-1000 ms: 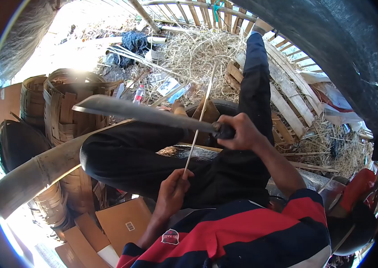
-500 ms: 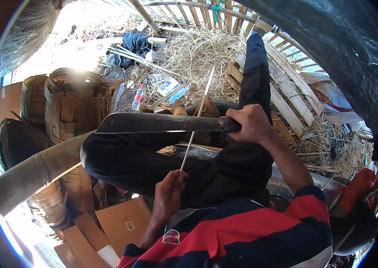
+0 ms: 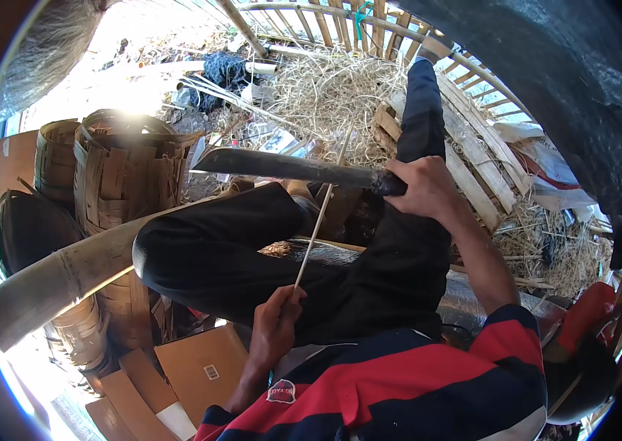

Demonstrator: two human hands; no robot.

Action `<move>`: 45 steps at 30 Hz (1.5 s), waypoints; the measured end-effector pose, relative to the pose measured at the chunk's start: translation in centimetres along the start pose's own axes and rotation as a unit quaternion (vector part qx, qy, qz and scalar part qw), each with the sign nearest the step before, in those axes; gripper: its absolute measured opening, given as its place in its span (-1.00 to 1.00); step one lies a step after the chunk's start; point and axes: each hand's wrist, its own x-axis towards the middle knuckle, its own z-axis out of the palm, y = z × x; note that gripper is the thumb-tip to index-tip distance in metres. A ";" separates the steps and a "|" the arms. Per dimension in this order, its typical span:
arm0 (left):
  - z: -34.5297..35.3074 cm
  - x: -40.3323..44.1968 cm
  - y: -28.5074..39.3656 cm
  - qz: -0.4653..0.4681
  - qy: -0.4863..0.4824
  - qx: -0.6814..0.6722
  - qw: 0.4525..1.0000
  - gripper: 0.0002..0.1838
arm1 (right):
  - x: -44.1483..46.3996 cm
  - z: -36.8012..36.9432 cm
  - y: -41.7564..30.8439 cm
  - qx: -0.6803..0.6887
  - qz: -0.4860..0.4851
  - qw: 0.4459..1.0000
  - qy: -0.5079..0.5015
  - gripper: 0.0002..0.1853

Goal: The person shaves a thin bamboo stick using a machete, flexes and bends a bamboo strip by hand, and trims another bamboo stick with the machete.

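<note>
My right hand [image 3: 429, 187] is closed around the dark handle of a machete [image 3: 289, 167], its long broad blade pointing left. A thin pale bamboo strip [image 3: 314, 237] runs up and away from my left hand [image 3: 277, 312], whose fingers are wrapped round its near end. The blade crosses over the strip near the handle end; whether the edge touches it, I cannot tell. Beneath both lie my legs in dark trousers [image 3: 208, 242], the left knee bent and the right leg stretched forward.
Woven bamboo baskets [image 3: 131, 169] and a thick bamboo pole [image 3: 68, 272] are at the left, with cardboard [image 3: 201, 364] below. Pale shavings [image 3: 326, 88] cover the ground ahead. Wooden slats [image 3: 465, 147] lie beyond my right leg. Dark plastic sheeting [image 3: 546, 66] hangs upper right.
My right hand and the machete have moved forward, away from my body, along the strip. The blade tip has shifted right and up. My left hand has barely moved.
</note>
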 end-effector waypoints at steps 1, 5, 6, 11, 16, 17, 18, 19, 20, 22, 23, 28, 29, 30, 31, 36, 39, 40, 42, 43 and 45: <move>0.1 0.0 -0.2 -0.007 -0.011 -0.013 1.000 -0.87 | -0.2 -0.1 0.1 0.003 -0.001 1.000 -0.001 -0.69; 0.8 0.9 0.4 -0.016 -0.031 -0.016 0.999 -0.87 | -1.4 0.7 -2.2 0.080 -0.057 0.993 -0.066 -0.68; 0.7 1.1 0.6 -0.017 -0.028 -0.006 0.999 -0.87 | -1.6 0.9 -2.9 0.080 -0.055 0.993 -0.065 -0.68; -0.3 0.9 0.9 -0.067 -0.035 -0.026 0.997 -0.86 | -1.4 2.3 -2.3 0.106 -0.111 0.986 -0.058 -0.67; -1.2 0.8 0.6 -0.134 -0.062 -0.167 0.975 -0.79 | -0.7 2.0 0.5 0.113 -0.013 0.992 -0.046 -0.69; -1.2 0.8 0.6 -0.134 -0.062 -0.167 0.975 -0.79 | -0.8 2.3 1.1 0.114 0.000 0.993 -0.041 -0.69; -1.2 0.8 0.7 -0.137 -0.067 -0.176 0.973 -0.77 | -1.0 2.3 1.4 0.113 0.000 0.993 -0.040 -0.69; -1.2 0.8 0.7 -0.140 -0.071 -0.185 0.970 -0.75 | -1.1 2.3 1.5 0.113 0.000 0.993 -0.037 -0.68; -1.2 0.7 0.6 -0.141 -0.072 -0.184 0.970 -0.75 | -1.4 2.4 1.5 0.113 0.000 0.993 -0.034 -0.66; -1.1 0.8 0.3 -0.158 -0.078 -0.188 0.966 -0.75 | -1.6 2.1 0.6 0.109 -0.003 0.993 -0.032 -0.67; -1.1 0.9 0.4 -0.159 -0.080 -0.188 0.966 -0.75 | -1.7 2.0 -0.1 0.106 -0.007 0.994 -0.031 -0.68; -0.5 1.1 0.5 -0.139 -0.095 -0.197 0.966 -0.76 | -1.5 1.6 -3.5 0.145 -0.098 0.982 -0.075 -0.73; -0.5 1.0 0.6 -0.139 -0.094 -0.197 0.966 -0.76 | -1.2 1.5 -3.6 0.143 -0.118 0.980 -0.075 -0.72; -0.7 0.9 0.8 -0.140 -0.092 -0.198 0.966 -0.76 | -1.0 1.5 -3.7 0.142 -0.139 0.977 -0.075 -0.72; -0.9 0.6 0.9 -0.142 -0.088 -0.199 0.966 -0.77 | -0.7 1.5 -3.3 0.144 -0.143 0.976 -0.076 -0.72; -1.5 0.2 1.0 -0.144 -0.074 -0.219 0.962 -0.76 | 0.4 1.3 2.2 0.100 0.010 0.995 -0.017 -0.68; -1.1 0.0 0.5 -0.153 -0.084 -0.224 0.959 -0.75 | 0.2 0.7 3.9 0.037 0.083 0.996 0.011 -0.66; -0.9 0.0 0.4 -0.159 -0.088 -0.223 0.958 -0.74 | 0.2 0.7 3.8 0.036 0.082 0.996 0.010 -0.66; -0.5 0.3 0.3 -0.163 -0.092 -0.229 0.955 -0.74 | -0.6 0.7 3.1 0.077 0.062 0.995 -0.007 -0.65; -0.3 0.4 0.3 -0.168 -0.095 -0.235 0.953 -0.74 | -1.0 0.9 2.3 0.093 0.049 0.994 -0.025 -0.66; 0.0 0.9 0.3 -0.166 -0.098 -0.238 0.952 -0.74 | -1.7 1.3 -0.3 0.111 0.013 0.992 -0.053 -0.66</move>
